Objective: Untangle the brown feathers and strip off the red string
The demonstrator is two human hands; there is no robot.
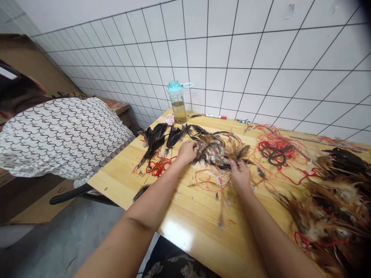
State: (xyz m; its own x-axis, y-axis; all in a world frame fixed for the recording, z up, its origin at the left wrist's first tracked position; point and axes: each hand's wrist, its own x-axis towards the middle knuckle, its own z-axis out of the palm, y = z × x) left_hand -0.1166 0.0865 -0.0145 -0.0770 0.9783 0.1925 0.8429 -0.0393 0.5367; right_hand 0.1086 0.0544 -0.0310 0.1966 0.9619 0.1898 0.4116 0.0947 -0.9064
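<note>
A loose pile of brown and black feathers (213,148) lies on the wooden table between my two hands. My left hand (188,151) rests at the pile's left edge with its fingers curled together; whatever is between them is hidden. On the right side, my right hand (241,175) pinches some brown feathers (239,151) between thumb and fingers. Just below the pile runs a loose ring of thin red string (208,187). Black feather bundles (156,139) lie to the left, near a tangle of red cord (159,166).
A water bottle (179,104) stands by the tiled wall, with a red-and-white marker (216,116) to its right. Black-handled scissors (274,155) lie on tangled red string. A big feather heap (333,204) covers the table's right end. Another person (66,135) sits at the left.
</note>
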